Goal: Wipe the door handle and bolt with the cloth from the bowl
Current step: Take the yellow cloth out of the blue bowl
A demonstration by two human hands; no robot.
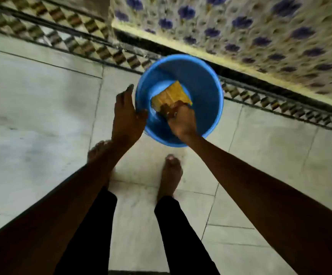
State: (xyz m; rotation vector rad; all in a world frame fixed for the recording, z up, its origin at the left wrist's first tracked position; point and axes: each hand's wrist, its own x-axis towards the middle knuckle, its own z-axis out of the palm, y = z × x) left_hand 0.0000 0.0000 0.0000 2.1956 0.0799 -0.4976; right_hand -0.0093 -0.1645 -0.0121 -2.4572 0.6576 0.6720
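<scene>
Hands: my right hand (182,121) is gripping the yellow cloth (172,96) inside the blue bowl (204,76); my left hand (126,116), fingers spread, is bracing its rim | Step: fetching the cloth | Next: lifting it out, likely wringing | Count: one cloth, one bowl, on the floor (42,116) just beyond my hands; handle and bolt are not showing

Cloth (173,95) in bowl (206,80), on floor (42,108) beside wall (240,32)

Pale tiled floor (42,100) with dark grout lines, a checkered border strip (77,38), and a purple-flowered fabric (240,30) at upper right.
</scene>
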